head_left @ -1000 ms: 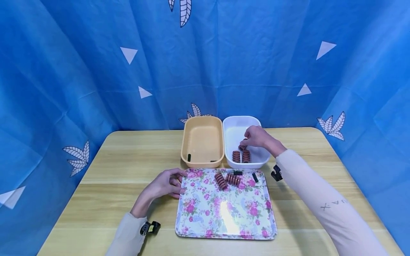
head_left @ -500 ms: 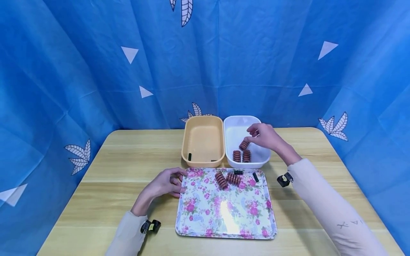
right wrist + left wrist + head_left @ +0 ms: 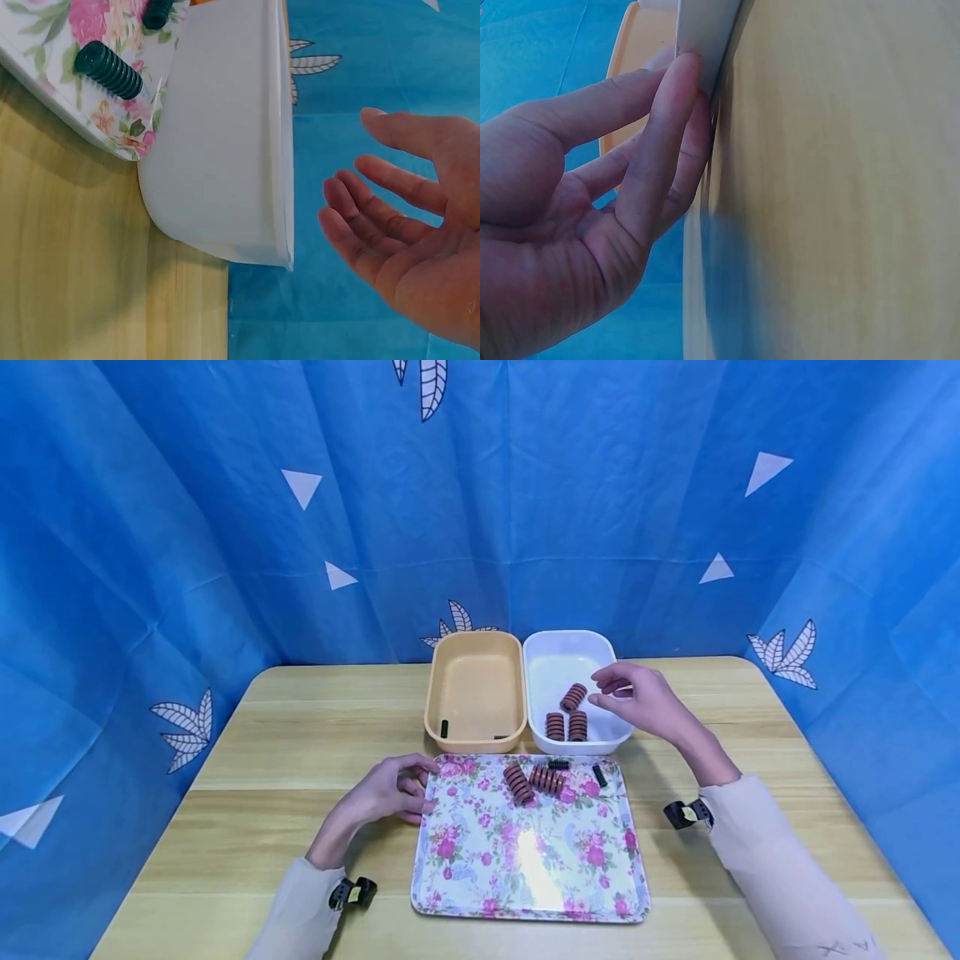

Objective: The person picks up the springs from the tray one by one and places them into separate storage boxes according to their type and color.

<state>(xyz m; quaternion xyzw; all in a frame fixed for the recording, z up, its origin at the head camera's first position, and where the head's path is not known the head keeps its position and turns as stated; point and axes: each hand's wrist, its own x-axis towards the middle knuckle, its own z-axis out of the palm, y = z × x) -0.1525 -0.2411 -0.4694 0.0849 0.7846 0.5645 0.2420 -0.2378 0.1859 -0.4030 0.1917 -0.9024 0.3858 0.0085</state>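
My left hand (image 3: 392, 789) holds the left edge of a flowered tray (image 3: 487, 877); in the left wrist view, thumb and fingers (image 3: 641, 180) meet at its rim. My right hand (image 3: 637, 697) is above the right side of a white bin (image 3: 555, 652), fingers apart and nothing between them. Inside that bin lie three reddish-brown coil springs, one a tilted spring (image 3: 573, 697) nearest the hand. Two more large brown springs, among them a slanted spring (image 3: 518, 783), lie on the tray's far part with two small dark green springs, one a spring (image 3: 112, 71) seen close in the right wrist view.
A tan bin (image 3: 476, 677) stands left of the white one, touching it or nearly so, with two small dark springs near its front. Both bins sit behind the tray on a wooden table (image 3: 315, 718). A blue curtain (image 3: 510, 527) hangs behind and at both sides.
My right hand has let go of a brown spring in the white bin and drawn back to the right, its fingers spreading. The left hand has stayed at the tray edge.
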